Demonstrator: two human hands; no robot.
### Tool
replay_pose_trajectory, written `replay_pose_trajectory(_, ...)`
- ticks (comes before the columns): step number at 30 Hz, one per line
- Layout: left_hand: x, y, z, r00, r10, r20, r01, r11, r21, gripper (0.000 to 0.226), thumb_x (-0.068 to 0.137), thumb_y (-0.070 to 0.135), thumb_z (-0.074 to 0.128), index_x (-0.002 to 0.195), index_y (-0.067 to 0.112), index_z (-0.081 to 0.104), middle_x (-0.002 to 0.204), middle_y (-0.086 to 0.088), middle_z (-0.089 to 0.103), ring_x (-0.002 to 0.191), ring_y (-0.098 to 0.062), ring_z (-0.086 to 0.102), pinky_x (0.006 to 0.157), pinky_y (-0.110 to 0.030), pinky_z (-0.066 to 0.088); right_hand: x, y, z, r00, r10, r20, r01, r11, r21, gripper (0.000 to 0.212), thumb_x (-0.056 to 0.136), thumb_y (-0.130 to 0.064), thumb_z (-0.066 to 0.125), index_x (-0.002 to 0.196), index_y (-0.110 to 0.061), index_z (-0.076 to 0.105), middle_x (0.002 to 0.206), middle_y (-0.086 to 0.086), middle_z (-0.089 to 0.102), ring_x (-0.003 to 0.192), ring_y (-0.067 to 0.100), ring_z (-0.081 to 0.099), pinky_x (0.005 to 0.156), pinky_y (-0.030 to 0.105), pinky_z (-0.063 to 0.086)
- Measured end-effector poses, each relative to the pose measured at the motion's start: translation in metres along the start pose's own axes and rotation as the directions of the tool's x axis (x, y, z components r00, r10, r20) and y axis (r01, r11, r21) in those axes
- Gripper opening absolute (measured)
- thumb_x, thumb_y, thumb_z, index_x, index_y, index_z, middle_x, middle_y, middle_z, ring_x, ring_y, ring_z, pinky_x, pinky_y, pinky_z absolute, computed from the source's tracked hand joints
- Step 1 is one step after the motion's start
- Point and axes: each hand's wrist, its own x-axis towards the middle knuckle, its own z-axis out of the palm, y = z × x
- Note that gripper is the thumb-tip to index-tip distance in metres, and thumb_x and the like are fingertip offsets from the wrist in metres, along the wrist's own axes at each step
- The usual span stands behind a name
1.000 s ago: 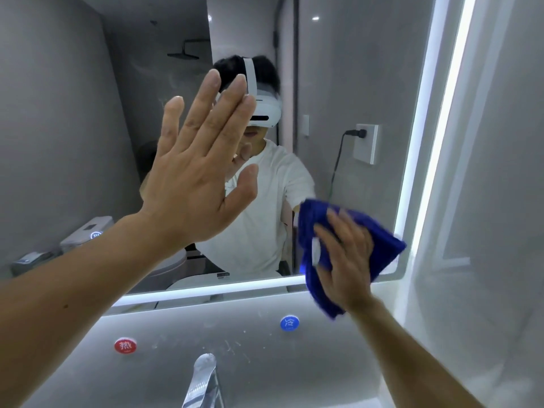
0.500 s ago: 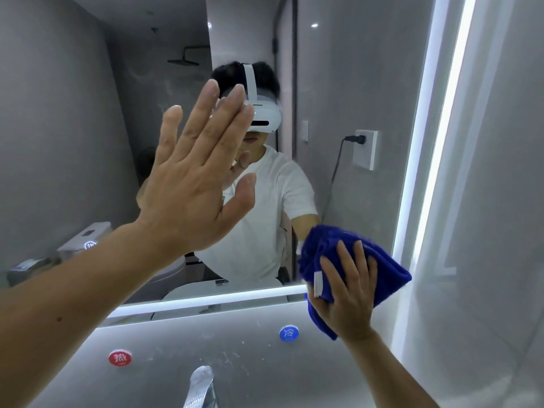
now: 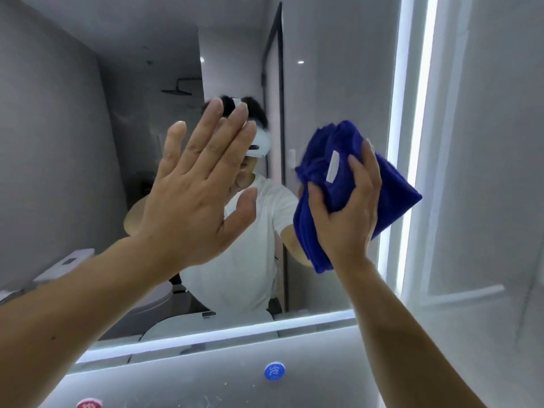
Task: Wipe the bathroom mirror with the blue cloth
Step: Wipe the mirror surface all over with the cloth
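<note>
Head view: we look forward at a bathroom mirror (image 3: pixel 338 83) with both arms raised in front of it.
Left hand (image 3: pixel 200 195): we hold it flat, palm toward the glass, the 4 fingers straight and slightly fanned and the thumb out to the side. It holds nothing. We cannot tell whether the palm touches the glass.
Right hand (image 3: pixel 347 225): thumb and fingers are curled round the bunched blue cloth (image 3: pixel 394 195), gripping it from behind.
Blue cloth: it is up at the right part of the mirror, level with our left hand. Its right corner overlaps the vertical light strip (image 3: pixel 412 128). A white tag (image 3: pixel 332 166) shows between thumb and fingers.
Mirror: it reflects a person in a white T-shirt wearing a white headset, partly hidden behind our left hand, and a dark shower head (image 3: pixel 176 91) further back.
Lower edge: a horizontal light strip (image 3: pixel 206 340) runs along the bottom of the mirror.
Below the mirror: 1 round blue button (image 3: pixel 274 371) sits on the grey wall, and 1 red button (image 3: pixel 89 404) is cut off by the frame edge.
</note>
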Motion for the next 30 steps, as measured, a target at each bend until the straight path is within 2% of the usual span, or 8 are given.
replay_pose_trajectory(2, 0.000, -0.001, 0.002, 1.000, -0.005, 0.021, 0.005, 1.000, -0.002, 0.065, 0.100, 0.044, 0.027, 0.154, 0.009, 0.024, 0.164, -0.007, 0.016, 0.152, -0.025, 0.006, 0.120, -0.058, 0.009, -0.044, 0.005, -0.012, 0.999, 0.004, 0.048, -0.001, 0.997, -0.074, 0.052, 0.090, -0.030, 0.067, 0.134, -0.016, 0.044, 0.151, 0.004, 0.041, 0.139, 0.022, 0.035, 0.111, 0.046, 0.036)
replay_pose_trajectory(4, 0.001, -0.004, 0.002, 0.999, -0.019, 0.033, 0.019, 1.000, -0.004, 0.064, 0.099, 0.044, 0.027, 0.154, 0.011, 0.024, 0.164, -0.005, 0.016, 0.152, -0.023, 0.006, 0.119, -0.059, 0.013, -0.086, 0.014, -0.021, 0.993, -0.028, 0.118, 0.050, 0.981, -0.190, 0.045, 0.098, -0.041, 0.050, 0.135, -0.016, 0.045, 0.148, 0.008, 0.044, 0.139, 0.033, 0.037, 0.107, 0.062, 0.034)
replay_pose_trajectory(6, 0.011, -0.008, -0.001, 0.999, -0.025, 0.048, 0.025, 1.000, -0.003, 0.064, 0.099, 0.044, 0.026, 0.154, 0.012, 0.023, 0.164, -0.004, 0.015, 0.152, -0.021, 0.005, 0.118, -0.060, 0.016, -0.099, 0.022, -0.021, 0.987, -0.014, 0.161, 0.054, 0.967, -0.249, 0.045, 0.103, -0.047, 0.035, 0.136, -0.018, 0.045, 0.146, 0.009, 0.044, 0.139, 0.036, 0.035, 0.104, 0.066, 0.033)
replay_pose_trajectory(12, 0.064, -0.023, -0.018, 0.995, -0.048, 0.091, 0.044, 0.998, 0.047, 0.065, 0.098, 0.047, 0.015, 0.156, 0.019, 0.008, 0.164, 0.003, -0.004, 0.150, -0.012, -0.014, 0.122, -0.051, 0.004, -0.001, 0.002, 0.002, 0.992, -0.020, 0.126, 0.036, 0.992, -0.125, 0.048, 0.097, -0.037, 0.045, 0.142, -0.022, 0.042, 0.150, 0.002, 0.043, 0.144, 0.027, 0.032, 0.118, 0.048, 0.021)
replay_pose_trajectory(15, 0.090, -0.034, -0.025, 0.999, -0.030, 0.040, 0.027, 0.998, 0.063, 0.064, 0.098, 0.049, 0.016, 0.155, 0.021, 0.006, 0.164, 0.006, -0.003, 0.150, -0.010, -0.014, 0.122, -0.049, 0.003, 0.075, -0.014, 0.018, 0.994, -0.018, 0.105, 0.027, 0.995, -0.091, 0.049, 0.098, -0.039, 0.041, 0.142, -0.019, 0.046, 0.151, 0.002, 0.044, 0.143, 0.025, 0.034, 0.119, 0.045, 0.022)
replay_pose_trajectory(19, 0.124, -0.055, -0.037, 0.999, -0.026, -0.027, 0.029, 0.994, 0.109, 0.068, 0.096, 0.057, -0.002, 0.154, 0.022, 0.006, 0.164, 0.005, -0.001, 0.150, -0.011, -0.011, 0.122, -0.048, 0.004, 0.161, -0.035, 0.037, 0.994, -0.062, 0.091, 0.069, 0.995, -0.069, 0.051, 0.098, -0.044, 0.041, 0.142, -0.018, 0.047, 0.150, 0.003, 0.046, 0.142, 0.026, 0.035, 0.118, 0.043, 0.020)
replay_pose_trajectory(23, 0.145, -0.077, -0.058, 0.996, -0.063, -0.059, 0.074, 0.978, 0.198, 0.068, 0.097, 0.053, 0.021, 0.157, 0.022, 0.010, 0.164, 0.006, 0.000, 0.150, -0.009, -0.013, 0.122, -0.046, 0.002, 0.250, -0.056, 0.055, 0.990, -0.076, 0.117, 0.088, 0.990, -0.107, 0.048, 0.101, -0.037, 0.045, 0.146, -0.020, 0.041, 0.154, 0.002, 0.039, 0.146, 0.024, 0.026, 0.119, 0.040, 0.013)
replay_pose_trajectory(30, 0.160, -0.103, -0.093, 0.987, -0.139, -0.086, 0.151, 0.975, 0.161, 0.069, 0.092, 0.053, 0.012, 0.156, 0.028, 0.004, 0.162, 0.015, -0.008, 0.145, 0.001, -0.022, 0.122, -0.038, -0.007, 0.324, -0.096, 0.084, 0.986, -0.101, 0.131, 0.119, 0.984, -0.135, 0.050, 0.101, -0.039, 0.041, 0.148, -0.020, 0.036, 0.156, 0.003, 0.035, 0.148, 0.024, 0.020, 0.116, 0.039, 0.014)
